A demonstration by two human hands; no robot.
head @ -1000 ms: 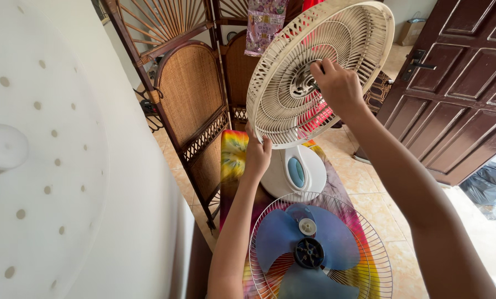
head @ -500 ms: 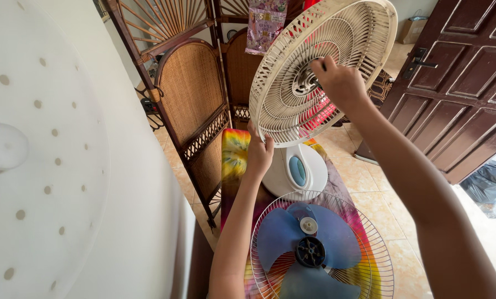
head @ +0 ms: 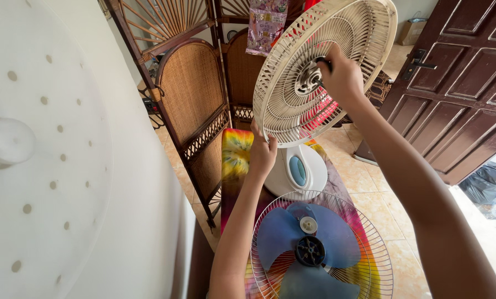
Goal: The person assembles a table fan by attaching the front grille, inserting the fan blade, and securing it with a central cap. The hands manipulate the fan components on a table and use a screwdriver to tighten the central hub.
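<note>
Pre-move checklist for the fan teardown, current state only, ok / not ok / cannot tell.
1. Left hand grips the lower rim of the rear grille: ok.
2. Right hand at the motor hub: ok.
3. Hub nut loose: cannot tell, fingers cover it.
4. Blue blade off, lying in the wire front guard: ok.
5. White blade cap kept on the blade: ok.
6. Fan base upright on the tie-dye cloth: ok.
</note>
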